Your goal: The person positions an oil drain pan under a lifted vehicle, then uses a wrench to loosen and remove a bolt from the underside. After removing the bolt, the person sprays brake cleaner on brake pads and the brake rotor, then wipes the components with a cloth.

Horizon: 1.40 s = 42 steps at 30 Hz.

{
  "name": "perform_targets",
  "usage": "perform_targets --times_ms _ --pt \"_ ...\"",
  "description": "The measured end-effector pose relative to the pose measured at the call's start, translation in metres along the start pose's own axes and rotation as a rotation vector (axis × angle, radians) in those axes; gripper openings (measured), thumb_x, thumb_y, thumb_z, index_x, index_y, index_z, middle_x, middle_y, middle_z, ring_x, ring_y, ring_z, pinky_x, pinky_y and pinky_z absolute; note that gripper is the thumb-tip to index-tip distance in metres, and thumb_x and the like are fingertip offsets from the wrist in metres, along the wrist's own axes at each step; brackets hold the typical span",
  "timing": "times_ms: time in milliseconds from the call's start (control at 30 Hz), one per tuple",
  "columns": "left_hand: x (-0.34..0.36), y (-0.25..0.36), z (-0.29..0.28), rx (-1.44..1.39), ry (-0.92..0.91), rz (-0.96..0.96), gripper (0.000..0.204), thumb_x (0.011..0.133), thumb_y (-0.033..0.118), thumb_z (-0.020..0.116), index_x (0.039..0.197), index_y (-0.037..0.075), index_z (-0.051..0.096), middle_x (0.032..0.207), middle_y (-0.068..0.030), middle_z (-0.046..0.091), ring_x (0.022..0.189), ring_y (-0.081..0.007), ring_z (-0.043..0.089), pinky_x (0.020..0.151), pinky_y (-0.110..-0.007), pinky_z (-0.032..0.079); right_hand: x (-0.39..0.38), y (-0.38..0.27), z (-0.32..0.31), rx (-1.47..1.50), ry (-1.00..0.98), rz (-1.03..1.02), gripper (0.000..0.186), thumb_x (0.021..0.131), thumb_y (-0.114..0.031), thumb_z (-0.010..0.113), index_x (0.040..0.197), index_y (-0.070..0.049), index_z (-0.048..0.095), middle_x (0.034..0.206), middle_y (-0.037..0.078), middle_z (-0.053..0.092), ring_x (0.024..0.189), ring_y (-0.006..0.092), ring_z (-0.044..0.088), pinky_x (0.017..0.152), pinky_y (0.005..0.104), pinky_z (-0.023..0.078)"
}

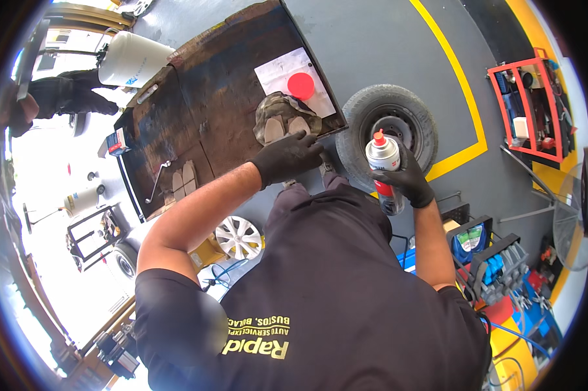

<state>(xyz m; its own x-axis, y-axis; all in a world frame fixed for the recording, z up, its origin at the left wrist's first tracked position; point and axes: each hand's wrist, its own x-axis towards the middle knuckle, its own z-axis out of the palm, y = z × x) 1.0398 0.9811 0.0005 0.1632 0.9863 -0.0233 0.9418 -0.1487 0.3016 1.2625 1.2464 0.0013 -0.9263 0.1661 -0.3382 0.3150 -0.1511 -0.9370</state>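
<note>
My right hand [408,179], in a black glove, is wrapped round a spray can [383,156] with a white-and-red body and a red top. The can stands roughly upright, off to the right of the worktable. My gloved left hand [289,159] hovers at the table's near edge, fingers partly spread, right beside two brake pads [286,128]. Whether its fingertips touch a pad cannot be made out. The pads rest against a crumpled camouflage cloth [270,107]. Another pair of brake pads [184,179] lies farther left on the table.
The brown, stained worktable [209,85] carries a paper sheet [278,75], a red round lid [301,85], a bent metal wrench [157,181] and a small box [117,142]. A wheel with tyre [357,111] lies right of it. A red tool rack [528,111] stands farther right.
</note>
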Motion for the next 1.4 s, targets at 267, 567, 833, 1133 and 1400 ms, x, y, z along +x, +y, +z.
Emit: perform_targets --times_ms 267,567,833,1133,1400 --pt "0.0 0.067 -0.042 -0.348 0.146 -0.446 0.065 0.077 0.026 0.09 0.134 0.006 0.065 0.14 -0.0172 0.061 0.132 -0.0356 0.059 0.11 -0.047 0.048 0.007 -0.032 0.034 -0.109 -0.056 -0.211 0.086 0.074 -0.016 0.096 0.149 -0.004 0.054 0.132 0.008 0.069 0.119 0.0188 0.067 0.108 0.0384 0.052" --pt "0.037 0.124 0.025 -1.292 0.668 -0.628 0.08 0.078 0.031 0.095 0.143 0.006 0.057 0.126 -0.0189 0.074 0.117 -0.0357 0.073 0.099 -0.045 0.057 0.011 -0.052 0.096 0.111 0.109 -0.521 0.1 0.083 -0.007 0.087 0.164 -0.001 0.03 0.154 0.019 0.051 0.131 0.0292 0.061 0.11 0.0434 0.052" --pt "0.006 0.173 0.049 -1.081 0.509 -0.747 0.069 0.083 0.043 0.09 0.134 0.003 0.064 0.121 -0.0215 0.076 0.114 -0.0366 0.073 0.099 -0.045 0.055 -0.003 -0.012 0.135 -0.563 0.355 -0.717 0.082 0.08 -0.015 0.091 0.152 -0.004 0.051 0.133 0.021 0.065 0.12 0.0354 0.067 0.103 0.046 0.055" --pt "-0.089 0.217 0.148 -1.093 0.595 -0.86 0.047 0.099 0.037 0.08 0.126 -0.001 0.067 0.119 -0.019 0.075 0.108 -0.0274 0.073 0.092 -0.039 0.057 -0.033 0.036 0.135 -1.047 0.171 -0.608 0.086 0.077 -0.025 0.089 0.153 -0.016 0.05 0.134 0.026 0.057 0.115 0.0476 0.066 0.093 0.0537 0.058" --pt "-0.23 0.263 0.239 -1.021 0.502 -1.342 0.046 0.099 0.041 0.078 0.117 -0.001 0.071 0.103 -0.0192 0.075 0.093 -0.0303 0.073 0.083 -0.042 0.057 -0.037 0.021 0.145 -1.027 0.192 -0.702 0.08 0.078 -0.025 0.086 0.15 -0.014 0.053 0.128 0.024 0.058 0.11 0.0447 0.067 0.089 0.0537 0.058"
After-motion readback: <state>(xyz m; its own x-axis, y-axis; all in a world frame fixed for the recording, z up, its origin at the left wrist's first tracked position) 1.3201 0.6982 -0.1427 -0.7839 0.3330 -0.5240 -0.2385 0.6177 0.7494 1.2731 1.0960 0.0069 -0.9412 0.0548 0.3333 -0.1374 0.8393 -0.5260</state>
